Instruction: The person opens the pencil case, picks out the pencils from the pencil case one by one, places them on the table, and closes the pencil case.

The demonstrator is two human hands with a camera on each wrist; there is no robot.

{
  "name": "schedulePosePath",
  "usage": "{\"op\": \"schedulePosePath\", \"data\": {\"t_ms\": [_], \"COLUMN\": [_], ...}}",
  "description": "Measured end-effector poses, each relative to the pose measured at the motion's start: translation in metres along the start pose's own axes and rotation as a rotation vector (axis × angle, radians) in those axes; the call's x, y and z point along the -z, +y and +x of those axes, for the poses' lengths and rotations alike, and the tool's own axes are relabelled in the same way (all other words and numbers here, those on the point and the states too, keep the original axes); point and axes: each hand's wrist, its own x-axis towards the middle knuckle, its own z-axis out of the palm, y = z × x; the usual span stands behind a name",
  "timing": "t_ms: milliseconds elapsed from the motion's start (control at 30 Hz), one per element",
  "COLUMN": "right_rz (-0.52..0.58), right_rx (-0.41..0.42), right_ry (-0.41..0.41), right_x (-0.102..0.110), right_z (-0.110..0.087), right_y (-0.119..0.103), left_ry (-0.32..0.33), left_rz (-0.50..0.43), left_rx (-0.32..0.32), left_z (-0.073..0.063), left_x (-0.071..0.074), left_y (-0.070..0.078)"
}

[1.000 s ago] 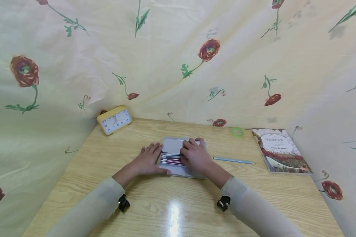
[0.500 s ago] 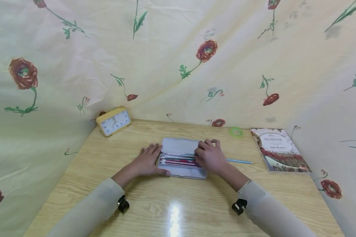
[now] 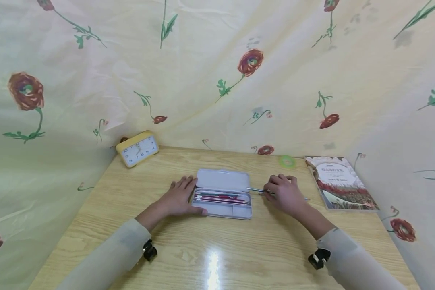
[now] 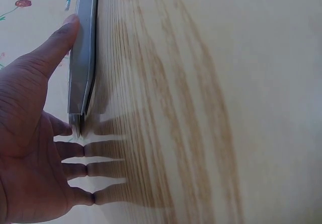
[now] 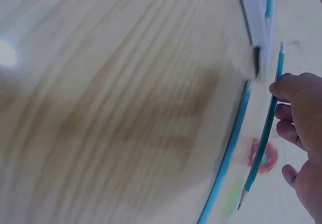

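An open pencil case [image 3: 221,209] lies on the table, its lid [image 3: 222,179] folded back. Several pencils [image 3: 222,198], mostly dark red with a green one among them, fill its rear compartment. My left hand [image 3: 177,199] rests spread at the case's left end; its thumb [image 4: 63,38] lies against the front side. To the right of the case, my right hand [image 3: 284,195] pinches a green pencil [image 5: 264,138] between thumb and fingers, eraser end toward the case. Below that pencil, a light blue pencil [image 5: 229,148] lies on the table, mostly covered by the hand in the head view.
A yellow clock [image 3: 137,149] stands at the back left. Toward the back right lie a green tape roll [image 3: 287,161] and a book [image 3: 338,183] with a printed cover. A flowered cloth [image 3: 203,80] hangs behind the wooden table [image 3: 188,249].
My right hand has moved right, out of the pencil case, and has drawn the green pencil out over the light blue one. The left hand has stayed at the case.
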Motion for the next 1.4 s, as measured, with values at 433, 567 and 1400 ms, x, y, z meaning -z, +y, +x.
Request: {"op": "schedulePosePath", "data": {"t_ms": [433, 567, 1400], "right_rz": [-0.008, -0.015, -0.035], "right_rx": [-0.038, -0.051, -0.064], "right_ry": [-0.041, -0.074, -0.094], "right_x": [0.000, -0.001, -0.001], "right_z": [-0.031, -0.034, -0.038], "right_y": [0.024, 0.026, 0.026], "left_ry": [0.007, 0.007, -0.001], "left_rz": [-0.017, -0.016, -0.033], "left_rx": [0.000, 0.005, 0.001], "left_z": [-0.002, -0.001, -0.001], "left_x": [0.003, 0.002, 0.001], "left_y": [0.001, 0.001, 0.001]}}
